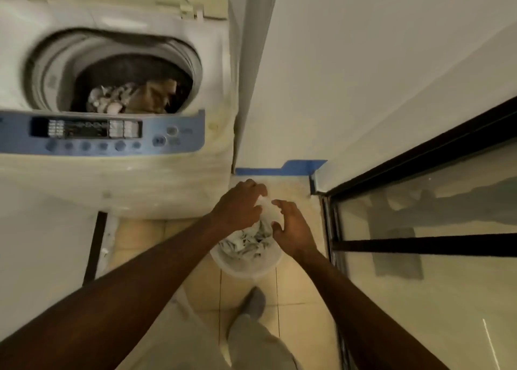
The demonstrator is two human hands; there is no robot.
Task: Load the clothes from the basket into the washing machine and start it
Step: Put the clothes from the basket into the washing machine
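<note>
A white round basket [246,266] stands on the tiled floor to the right of the washing machine [117,174]. It holds a crumpled white and grey cloth [246,244]. My left hand [237,204] and my right hand [291,227] hover over the basket with fingers spread, one on each side of the cloth. Whether the left fingers touch the cloth is unclear. The machine's lid is up, and its drum [123,70] holds a pale patterned cloth [112,101] and a brown cloth [154,95]. A blue control panel [103,134] runs along the machine's front.
A white wall [363,76] rises just behind the basket, with blue tape [279,169] at its foot. A glass sliding door with a dark frame [419,157] closes off the right side. My grey-socked foot [254,302] stands just below the basket.
</note>
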